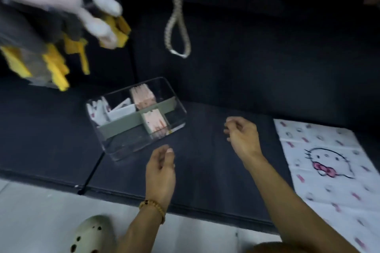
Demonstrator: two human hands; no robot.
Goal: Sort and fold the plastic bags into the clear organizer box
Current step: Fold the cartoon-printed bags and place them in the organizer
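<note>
The clear organizer box [115, 151] sits on the dark sofa seat, split by a grey-green divider [123, 124]. Folded white bags [107, 112] fill its left back cell, and folded pink bags [143, 96] stand in the middle cells. A white plastic bag with a cartoon cat print [324, 162] lies flat on the seat at the right. My left hand [161, 167] hovers just right of the box's near corner, fingers loosely curled, holding nothing. Farther right, above the seat between box and flat bag, is my right hand [241, 136], loosely curled and empty too.
A blurred heap of pale, grey and yellow plastic bags [51, 26] hangs at the upper left. A braided cord loop [177, 24] dangles at top centre. A pale clog [90, 236] rests on the light floor [30, 222] below the sofa's front edge.
</note>
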